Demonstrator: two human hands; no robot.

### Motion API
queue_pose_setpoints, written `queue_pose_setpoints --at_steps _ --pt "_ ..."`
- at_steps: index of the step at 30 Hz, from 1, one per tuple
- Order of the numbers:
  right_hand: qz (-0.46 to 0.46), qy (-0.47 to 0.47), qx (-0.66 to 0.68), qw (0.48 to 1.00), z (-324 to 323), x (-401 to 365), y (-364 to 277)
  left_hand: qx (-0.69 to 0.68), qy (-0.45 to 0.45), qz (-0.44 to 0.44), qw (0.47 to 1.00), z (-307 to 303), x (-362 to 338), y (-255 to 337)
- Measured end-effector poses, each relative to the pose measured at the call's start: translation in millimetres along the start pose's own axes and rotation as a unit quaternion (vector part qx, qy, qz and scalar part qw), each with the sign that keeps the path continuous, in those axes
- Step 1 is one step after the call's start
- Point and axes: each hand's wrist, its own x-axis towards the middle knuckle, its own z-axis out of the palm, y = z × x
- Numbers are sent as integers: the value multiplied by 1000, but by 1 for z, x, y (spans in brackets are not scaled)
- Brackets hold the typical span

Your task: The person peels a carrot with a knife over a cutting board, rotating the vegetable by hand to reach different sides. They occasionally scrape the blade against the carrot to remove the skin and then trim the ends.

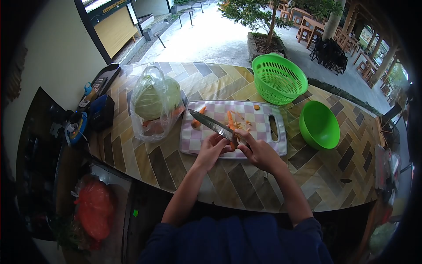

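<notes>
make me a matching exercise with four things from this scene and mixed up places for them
Things
1. long-bladed metal knife
2. round pale green cabbage
3. slotted bright green plastic colander
4. smooth bright green bowl

Places
A. at the far edge of the patterned table
B. in the right hand, above the board
C. right of the pink and white checkered board, nearer the person than the other green container
D. inside a clear plastic bag

Right pairs: 1-B, 2-D, 3-A, 4-C
</notes>
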Motion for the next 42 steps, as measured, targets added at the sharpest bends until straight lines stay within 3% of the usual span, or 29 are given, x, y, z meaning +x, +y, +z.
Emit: queue_pose_setpoints --at_steps 42 --pt "13 -38 36 999 -11 -3 2 94 -33 17 995 7 -5 4"
